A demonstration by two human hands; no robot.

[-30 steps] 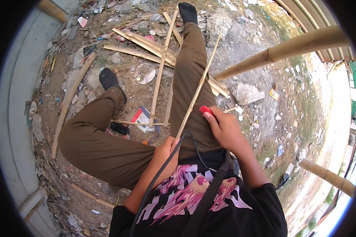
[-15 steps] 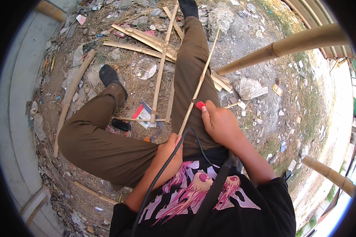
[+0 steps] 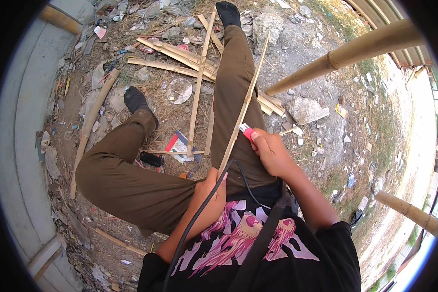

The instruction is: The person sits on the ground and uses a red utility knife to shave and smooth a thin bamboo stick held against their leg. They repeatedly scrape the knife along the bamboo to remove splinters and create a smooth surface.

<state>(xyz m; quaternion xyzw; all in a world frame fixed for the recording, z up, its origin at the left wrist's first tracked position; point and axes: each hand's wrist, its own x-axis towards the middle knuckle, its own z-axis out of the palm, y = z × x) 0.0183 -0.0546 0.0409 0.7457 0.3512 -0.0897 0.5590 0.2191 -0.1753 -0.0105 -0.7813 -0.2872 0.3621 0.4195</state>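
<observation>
A long, thin bamboo strip (image 3: 248,97) lies slanted along my right thigh, its far end up near the knee and shin. My left hand (image 3: 210,192) is closed around its near end, close to my lap. In my closed right hand (image 3: 271,153) is a small red-handled cutter knife (image 3: 247,131). Its short, bright blade rests at or just beside the strip, about midway; whether it touches, I cannot tell. A black cable (image 3: 199,219) runs past my left hand and loops near the strip's near end.
Split bamboo slats (image 3: 195,102) lie crossed on littered ground between my legs, more (image 3: 272,104) beyond my right thigh. A bamboo pole (image 3: 345,56) juts in from the right. A round bamboo piece (image 3: 93,117) lies left, near a grey wall (image 3: 31,97). A black object (image 3: 151,158) sits by my left leg.
The knife has turned in my right hand, so its blade shows flat and bright. My right hand has shifted slightly right and down. The strip has turned a little, still in my left hand.
</observation>
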